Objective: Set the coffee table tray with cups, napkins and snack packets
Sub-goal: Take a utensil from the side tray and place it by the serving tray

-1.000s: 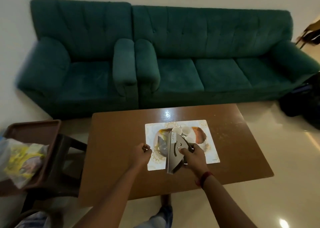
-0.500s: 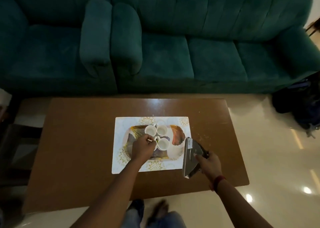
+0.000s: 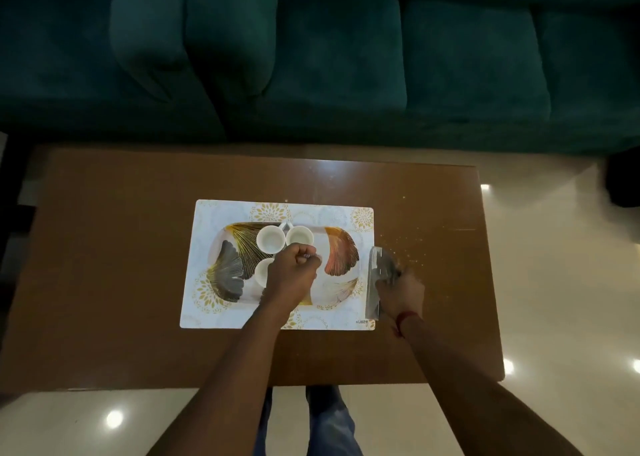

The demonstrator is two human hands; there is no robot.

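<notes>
A leaf-patterned tray (image 3: 341,258) lies on a white placemat (image 3: 221,313) in the middle of the brown coffee table (image 3: 104,247). Two white cups (image 3: 270,239) stand side by side at the tray's far edge, and a third cup (image 3: 261,272) peeks out left of my left hand (image 3: 291,277). That hand is a closed fist over the tray's middle, its fingertips pinching something small that looks like the handle of a cup hidden beneath it. My right hand (image 3: 400,289) grips a metal napkin holder (image 3: 375,268), upright at the mat's right edge.
A dark green sofa (image 3: 346,57) runs along the table's far side. Pale specks (image 3: 412,247) dot the table right of the holder. A dark bag (image 3: 623,178) sits on the glossy floor at the right. My legs (image 3: 325,421) show below the table's near edge.
My right hand carried the napkin holder from above the tray to the mat's right edge. My left hand moved onto the cups and closed. The view tilted down and drew closer.
</notes>
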